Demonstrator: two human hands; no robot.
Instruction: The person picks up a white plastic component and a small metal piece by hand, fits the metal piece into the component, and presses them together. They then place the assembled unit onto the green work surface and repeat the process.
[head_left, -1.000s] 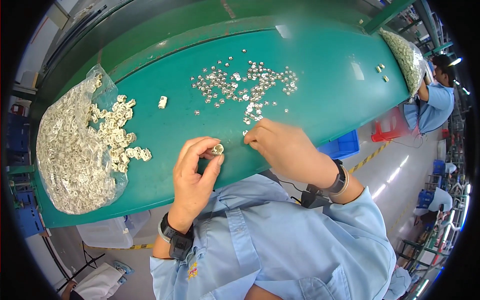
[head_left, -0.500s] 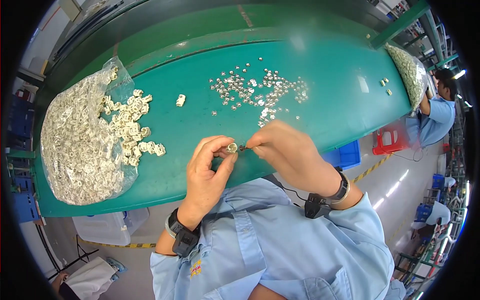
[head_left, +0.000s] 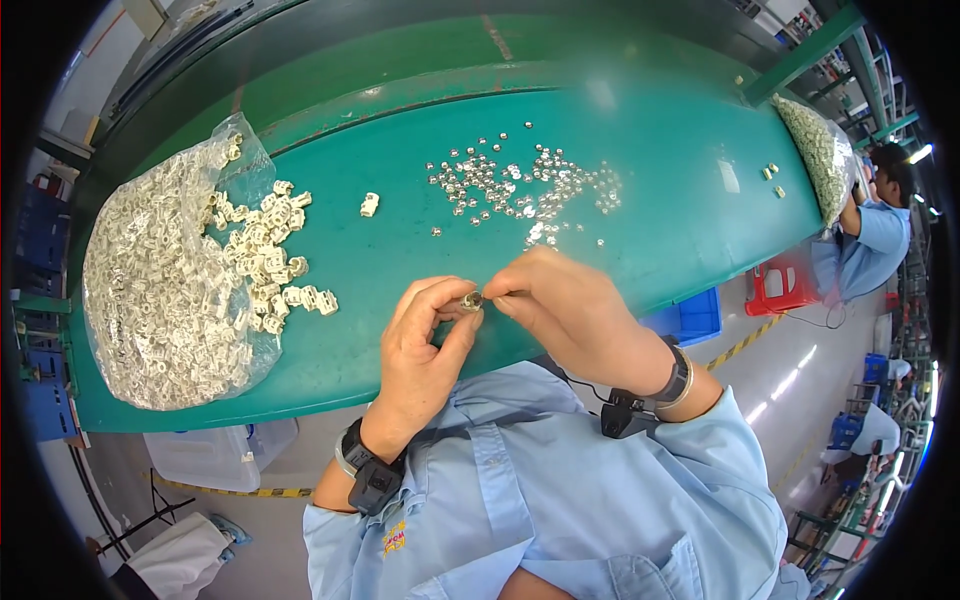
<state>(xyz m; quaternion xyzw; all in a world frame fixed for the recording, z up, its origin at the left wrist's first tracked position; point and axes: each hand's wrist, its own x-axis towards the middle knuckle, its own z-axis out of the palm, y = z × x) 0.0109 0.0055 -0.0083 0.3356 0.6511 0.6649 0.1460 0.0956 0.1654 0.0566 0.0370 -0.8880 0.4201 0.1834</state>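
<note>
My left hand (head_left: 425, 345) pinches a small cream plastic ring-shaped part (head_left: 471, 300) between thumb and fingertips, its round opening facing up. Something shiny or dark shows inside that opening. Close against it, the closed fingertips of my right hand (head_left: 560, 305) hold a small dark piece (head_left: 485, 299), mostly hidden by the fingers. Small shiny metal discs (head_left: 480, 178) lie scattered on the green tabletop beyond my hands. To the left, loose cream plastic parts (head_left: 265, 250) spill from a clear plastic bag (head_left: 160, 290). One cream part (head_left: 370, 204) lies apart from them.
A blue bin (head_left: 690, 318) and a red plastic stool (head_left: 780, 288) stand past the table's near right edge. At the far right a person in a blue shirt (head_left: 880, 235) sits by another full bag (head_left: 815, 160). A clear box (head_left: 205, 455) sits below the table.
My right hand has moved slightly left and down, bringing the small dark piece to the cream part's opening. The left hand has shifted slightly right with the cream part still pinched.
</note>
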